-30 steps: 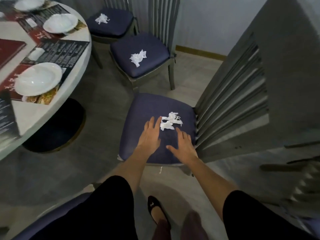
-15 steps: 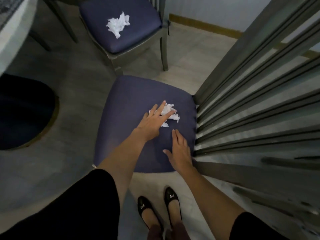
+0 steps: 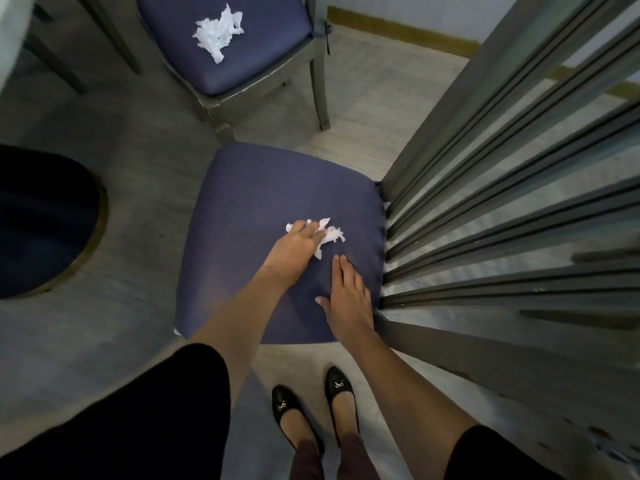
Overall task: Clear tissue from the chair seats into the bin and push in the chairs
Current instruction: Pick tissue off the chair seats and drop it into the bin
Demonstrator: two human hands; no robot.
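A navy-blue padded chair seat (image 3: 263, 202) fills the middle of the view, its cloth smooth and matte. On it, toward 3 o'clock of the cushion, lies a crumpled white paper tissue (image 3: 334, 233). The left hand (image 3: 294, 249) covers the tissue's near part, fingers curled down and gripping it, with shreds sticking out past the knuckles and under the thumb. The right hand (image 3: 349, 296) lies flat on the cushion at 5 o'clock of the tissue, fingers straight and loose, holding nothing.

The chair's grey slatted wooden back (image 3: 502, 202) fans out at 3 o'clock. At 12 o'clock stands a second blue-cushioned grey chair (image 3: 270, 53) bearing another white tissue wad (image 3: 218, 31). The floor is pale grey plank flooring (image 3: 363, 109), meeting a light wall at a brown wooden skirting board (image 3: 398, 34). A dark round pedestal base (image 3: 41, 220) sits at 9 o'clock. Black flat shoes (image 3: 287, 410) stand at 6 o'clock.
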